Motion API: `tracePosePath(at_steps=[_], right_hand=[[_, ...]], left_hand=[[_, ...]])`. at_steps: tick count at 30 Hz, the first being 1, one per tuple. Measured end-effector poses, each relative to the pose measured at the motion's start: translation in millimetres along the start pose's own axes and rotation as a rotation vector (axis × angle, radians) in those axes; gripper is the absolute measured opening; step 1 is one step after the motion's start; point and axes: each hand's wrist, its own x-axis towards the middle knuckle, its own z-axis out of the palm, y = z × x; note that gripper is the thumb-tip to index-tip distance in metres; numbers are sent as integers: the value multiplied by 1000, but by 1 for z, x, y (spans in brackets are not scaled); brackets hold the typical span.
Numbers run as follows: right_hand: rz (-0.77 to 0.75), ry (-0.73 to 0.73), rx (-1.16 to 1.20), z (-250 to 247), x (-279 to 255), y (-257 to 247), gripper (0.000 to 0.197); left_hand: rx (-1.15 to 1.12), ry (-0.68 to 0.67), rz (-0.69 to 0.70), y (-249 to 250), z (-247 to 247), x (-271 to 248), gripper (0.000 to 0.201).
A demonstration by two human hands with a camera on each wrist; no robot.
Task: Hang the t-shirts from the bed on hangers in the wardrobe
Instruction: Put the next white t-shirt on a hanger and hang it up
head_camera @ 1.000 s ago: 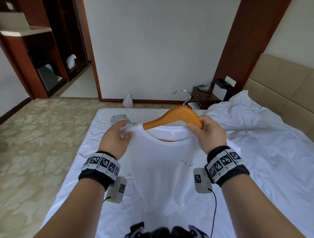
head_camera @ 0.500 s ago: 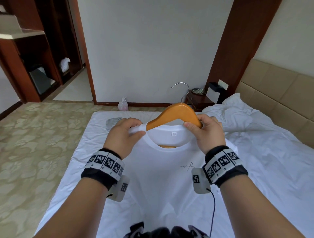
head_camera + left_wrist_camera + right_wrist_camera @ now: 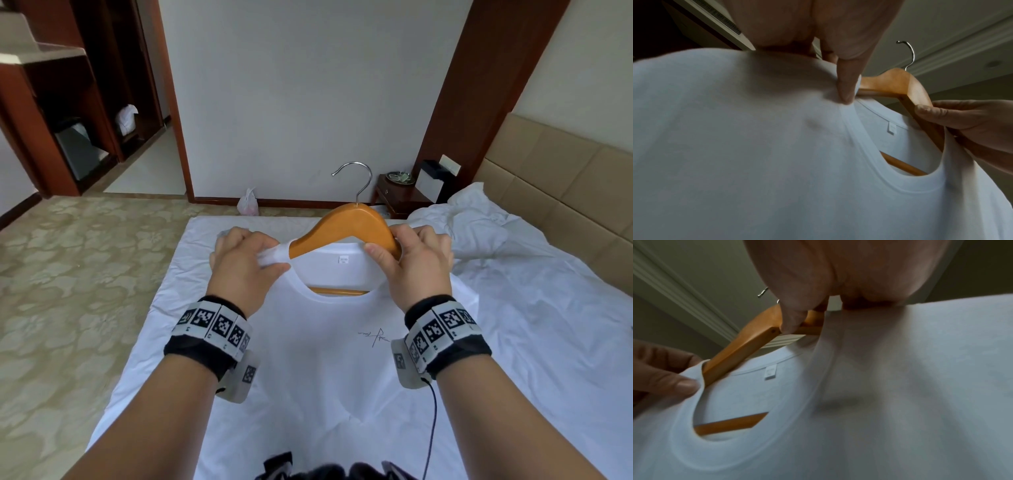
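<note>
Seating white t-shirt (image 3: 318, 359) on wooden hanger (image 3: 346, 226) above bed (image 3: 548, 325).
Left hand (image 3: 245, 263) pinches collar; right hand (image 3: 416, 267) grips hanger arm; next, likely square shoulders.

One t-shirt (image 3: 318, 359); one hanger (image 3: 346, 226); two hands; perhaps one bag (image 3: 247, 202).

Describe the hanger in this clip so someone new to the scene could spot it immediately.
Look above the white bed, where both hands hold up a white t-shirt. The wooden hanger pokes out of its neckline, between the left hand and the right hand. It is the only orange-brown thing there, topped by a silver hook.
</note>
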Motion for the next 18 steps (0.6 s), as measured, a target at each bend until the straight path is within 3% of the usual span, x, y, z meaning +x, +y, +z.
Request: tracePosePath(at_steps=[4,8,12,14,18], right_hand=[[-14,18,-22,3,-13,-13,43],[48,-47,-72,-3,-22,-23,44],[41,-23,-17,-10,-21,-40,44],[10,-8,45,-16,-17,-51,43],[-98,13,161,-29,-1,-76,37]], left_hand=[[55,16,17,-6,-13,-8,23],[-46,-84,-36,-13,-28,-11,20],[-77,-98,47,-12,-48,-9,30],[-71,-128,92,-9,-60,-10,40],[58,-95,124,9,-93,-10,37]])
